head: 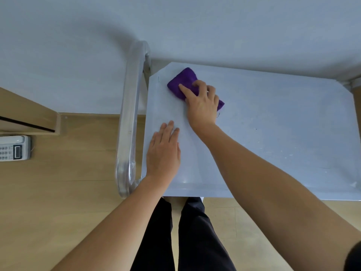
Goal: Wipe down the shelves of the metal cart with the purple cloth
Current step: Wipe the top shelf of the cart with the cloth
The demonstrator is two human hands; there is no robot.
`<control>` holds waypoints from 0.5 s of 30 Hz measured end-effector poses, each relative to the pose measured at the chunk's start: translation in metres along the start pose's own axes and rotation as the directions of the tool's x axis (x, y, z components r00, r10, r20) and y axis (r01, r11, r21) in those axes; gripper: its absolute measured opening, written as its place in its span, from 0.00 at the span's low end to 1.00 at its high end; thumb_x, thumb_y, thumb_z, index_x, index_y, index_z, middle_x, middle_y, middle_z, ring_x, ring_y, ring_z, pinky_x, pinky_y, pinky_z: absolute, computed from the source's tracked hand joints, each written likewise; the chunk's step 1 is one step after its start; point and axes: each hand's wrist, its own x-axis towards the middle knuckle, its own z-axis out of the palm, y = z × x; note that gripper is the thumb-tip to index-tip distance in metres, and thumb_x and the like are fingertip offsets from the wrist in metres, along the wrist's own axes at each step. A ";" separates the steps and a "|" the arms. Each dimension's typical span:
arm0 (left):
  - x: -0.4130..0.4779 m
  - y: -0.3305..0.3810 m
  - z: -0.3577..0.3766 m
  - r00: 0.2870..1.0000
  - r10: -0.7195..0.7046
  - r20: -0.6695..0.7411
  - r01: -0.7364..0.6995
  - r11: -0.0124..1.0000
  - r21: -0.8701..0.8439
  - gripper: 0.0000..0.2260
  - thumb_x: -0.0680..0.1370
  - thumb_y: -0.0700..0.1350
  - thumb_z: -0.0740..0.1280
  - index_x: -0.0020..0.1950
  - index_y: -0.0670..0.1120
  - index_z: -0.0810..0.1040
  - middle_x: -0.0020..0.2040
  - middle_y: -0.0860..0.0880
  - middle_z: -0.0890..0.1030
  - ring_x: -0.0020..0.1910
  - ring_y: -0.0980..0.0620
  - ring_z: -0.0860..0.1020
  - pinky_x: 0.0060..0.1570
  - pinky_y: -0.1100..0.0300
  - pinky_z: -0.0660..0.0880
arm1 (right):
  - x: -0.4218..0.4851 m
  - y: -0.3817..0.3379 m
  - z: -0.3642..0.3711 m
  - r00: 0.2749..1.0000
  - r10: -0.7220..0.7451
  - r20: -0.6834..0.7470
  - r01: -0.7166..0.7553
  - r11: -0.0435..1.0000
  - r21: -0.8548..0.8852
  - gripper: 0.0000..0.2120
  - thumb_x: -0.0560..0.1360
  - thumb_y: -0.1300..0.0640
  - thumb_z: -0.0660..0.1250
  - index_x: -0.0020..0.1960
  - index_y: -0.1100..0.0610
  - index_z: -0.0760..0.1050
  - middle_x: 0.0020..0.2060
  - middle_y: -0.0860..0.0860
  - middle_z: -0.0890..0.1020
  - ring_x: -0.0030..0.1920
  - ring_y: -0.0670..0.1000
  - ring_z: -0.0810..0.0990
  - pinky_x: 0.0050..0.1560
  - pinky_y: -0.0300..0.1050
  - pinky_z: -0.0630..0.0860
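Note:
The metal cart's top shelf (273,124) fills the right half of the view, seen from above. A folded purple cloth (182,81) lies on its far left corner. My right hand (202,103) presses down on the cloth, fingers bent over its near half, thumb stretched along its left side. My left hand (164,151) rests flat on the shelf near the front left edge, fingers straight and together. The lower shelves are hidden under the top one.
The cart's chrome push handle (130,118) runs along the shelf's left side. A white wall stands right behind the cart. On the left, a wooden cabinet (27,116) and a white desk phone (14,147) sit by the wooden floor. My legs stand at the cart's front edge.

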 end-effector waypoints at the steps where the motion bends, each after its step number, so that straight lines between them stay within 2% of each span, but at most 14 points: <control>1: 0.000 0.001 -0.002 1.000 -0.017 0.004 0.017 1.000 -0.013 0.19 0.80 0.41 0.61 0.71 0.42 0.69 0.75 0.45 0.65 0.75 0.46 0.62 0.71 0.48 0.64 | 0.002 -0.003 -0.001 0.999 -0.040 0.033 0.039 0.999 0.021 0.25 0.77 0.63 0.62 0.70 0.44 0.70 0.71 0.51 0.68 0.68 0.60 0.65 0.65 0.56 0.64; 4: 0.002 0.006 -0.012 0.988 -0.143 -0.055 0.139 0.988 -0.065 0.20 0.79 0.39 0.60 0.71 0.41 0.67 0.75 0.44 0.64 0.75 0.45 0.62 0.68 0.50 0.69 | 0.001 0.006 -0.005 0.970 -0.235 0.061 0.222 0.960 0.169 0.27 0.74 0.70 0.59 0.67 0.49 0.75 0.69 0.49 0.73 0.70 0.58 0.67 0.68 0.56 0.65; 6: 0.007 0.012 -0.018 0.976 -0.186 -0.112 0.178 0.981 -0.078 0.22 0.79 0.38 0.60 0.73 0.41 0.64 0.76 0.43 0.62 0.76 0.44 0.60 0.69 0.50 0.67 | -0.003 0.018 -0.006 0.957 -0.289 -0.024 0.287 0.933 0.216 0.25 0.72 0.70 0.57 0.63 0.52 0.78 0.66 0.51 0.76 0.69 0.59 0.69 0.68 0.56 0.67; 8: 0.020 0.018 -0.021 0.975 -0.179 -0.130 0.170 0.982 -0.082 0.25 0.78 0.37 0.60 0.75 0.42 0.61 0.77 0.43 0.58 0.77 0.44 0.56 0.72 0.49 0.64 | -0.011 0.025 -0.007 0.972 -0.195 -0.135 0.221 0.949 0.223 0.22 0.73 0.69 0.59 0.62 0.55 0.78 0.61 0.54 0.78 0.64 0.60 0.73 0.63 0.53 0.72; 10: 0.040 0.024 -0.023 0.981 -0.153 -0.119 0.145 0.987 -0.067 0.27 0.78 0.37 0.61 0.77 0.44 0.59 0.78 0.44 0.56 0.77 0.43 0.53 0.73 0.48 0.61 | -0.018 0.026 -0.007 0.986 -0.101 -0.129 0.129 0.964 0.234 0.20 0.74 0.68 0.61 0.64 0.59 0.77 0.60 0.56 0.78 0.61 0.59 0.75 0.58 0.53 0.75; 12: 0.063 0.026 -0.026 0.989 -0.123 -0.080 0.120 0.992 -0.043 0.27 0.79 0.37 0.61 0.77 0.46 0.57 0.79 0.44 0.54 0.78 0.43 0.51 0.74 0.48 0.59 | -0.020 0.028 -0.004 0.993 -0.105 -0.056 0.114 0.968 0.221 0.20 0.77 0.64 0.62 0.68 0.60 0.73 0.64 0.57 0.76 0.66 0.59 0.73 0.63 0.55 0.74; 15: 0.095 0.019 -0.029 0.992 -0.123 -0.007 0.123 0.992 0.010 0.29 0.80 0.36 0.60 0.78 0.49 0.54 0.79 0.46 0.50 0.78 0.44 0.47 0.75 0.48 0.54 | -0.018 0.030 0.002 0.992 -0.119 0.052 0.105 0.970 0.217 0.24 0.80 0.62 0.59 0.75 0.57 0.64 0.75 0.55 0.66 0.77 0.59 0.59 0.75 0.55 0.60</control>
